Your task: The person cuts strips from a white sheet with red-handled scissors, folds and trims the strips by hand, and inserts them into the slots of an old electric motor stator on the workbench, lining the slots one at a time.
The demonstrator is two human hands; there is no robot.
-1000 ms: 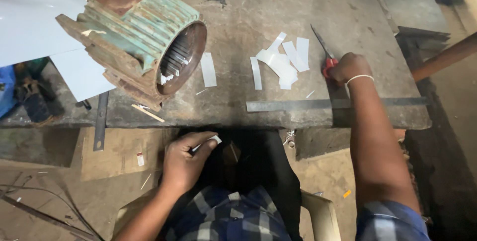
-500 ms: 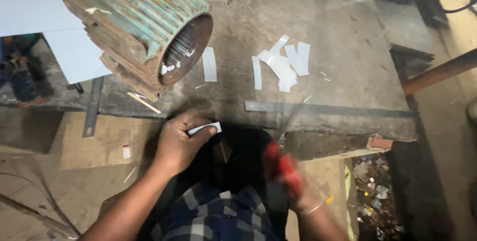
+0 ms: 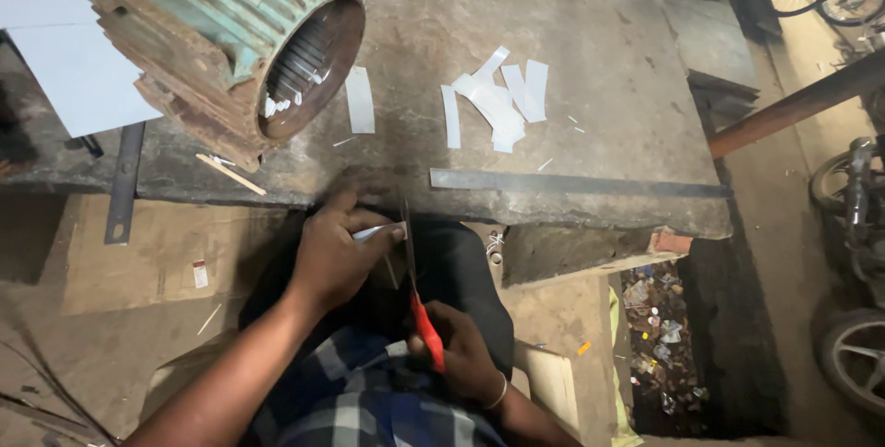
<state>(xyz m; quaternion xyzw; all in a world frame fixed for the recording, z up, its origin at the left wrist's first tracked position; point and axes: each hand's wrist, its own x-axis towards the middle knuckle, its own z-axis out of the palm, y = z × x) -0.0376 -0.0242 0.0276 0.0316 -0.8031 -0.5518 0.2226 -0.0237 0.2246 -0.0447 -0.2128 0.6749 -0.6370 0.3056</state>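
The light is dim and warm, strongest at the upper right, where a pale streak of glare crosses the corner. The stone workbench catches a soft, even glow, and the white paper strips stand out bright against it. Below the bench edge deep shadow swallows the lap. The left hand looks slightly soft with blur. Straight lines bow outward near the edges.

- Motor housing: rusted, rough metal with flaking green paint.
- Counter: rough, matt stone.
- Paper strips: smooth, white.
- Scissors: glossy red plastic handles.
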